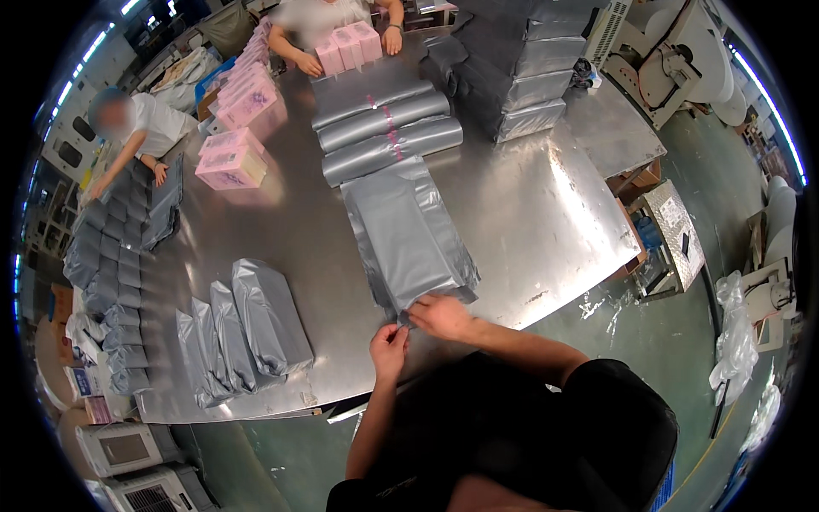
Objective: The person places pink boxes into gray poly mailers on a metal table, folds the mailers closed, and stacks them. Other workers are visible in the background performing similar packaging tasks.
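Grey plastic bags [403, 243] near pink-marked bundles [384, 143]

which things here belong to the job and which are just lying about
Likely in the job:
grey packaging, right hand on it, left hand at its edge
grey bundles beyond

Likely just lying about:
clear plastic sheeting, far right
white appliances, lower left

Bare tabletop [520, 222] either side of the flat grey bag [401, 235]
Silver bundles [426, 137] block straight ahead; grey packs [269, 320] stand left, a tall stack [539, 90] far right
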`<state>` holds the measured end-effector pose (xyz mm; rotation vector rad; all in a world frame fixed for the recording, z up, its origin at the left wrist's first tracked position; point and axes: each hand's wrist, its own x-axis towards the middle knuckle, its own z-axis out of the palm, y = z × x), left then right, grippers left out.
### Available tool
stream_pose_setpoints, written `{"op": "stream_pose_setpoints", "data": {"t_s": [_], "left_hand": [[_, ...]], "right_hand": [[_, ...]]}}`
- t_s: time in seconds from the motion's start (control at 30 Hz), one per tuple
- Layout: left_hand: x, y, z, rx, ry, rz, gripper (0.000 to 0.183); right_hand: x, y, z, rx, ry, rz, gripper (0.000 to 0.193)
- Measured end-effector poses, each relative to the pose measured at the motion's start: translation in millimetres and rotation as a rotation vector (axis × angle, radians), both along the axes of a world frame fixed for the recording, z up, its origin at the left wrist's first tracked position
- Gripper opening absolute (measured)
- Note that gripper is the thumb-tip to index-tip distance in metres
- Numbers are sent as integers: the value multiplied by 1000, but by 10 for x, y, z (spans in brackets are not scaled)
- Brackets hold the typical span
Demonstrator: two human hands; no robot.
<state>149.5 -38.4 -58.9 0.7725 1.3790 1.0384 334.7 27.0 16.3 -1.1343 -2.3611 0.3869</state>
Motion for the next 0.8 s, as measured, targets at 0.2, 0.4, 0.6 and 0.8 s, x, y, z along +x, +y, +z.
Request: {"op": "stream_pose_setpoints", "data": {"t_s": [0.2, 0.4, 0.6, 0.8], "left_hand": [[-46, -112, -38, -59, -174, -13, 18], [-99, -69, -63, -142, -183, -70, 23], [-202, -25, -29, -146, -175, -98, 29], [-404, 53, 347, 531, 717, -218, 29]], "right_hand": [[-59, -155, -230, 82, -22, 77, 16], [-31, -424, -249, 69, -2, 17, 13], [1692, -1723, -339, -429, -283, 52, 28], [3143, -1877, -92, -1045, -907, -90, 38]]}}
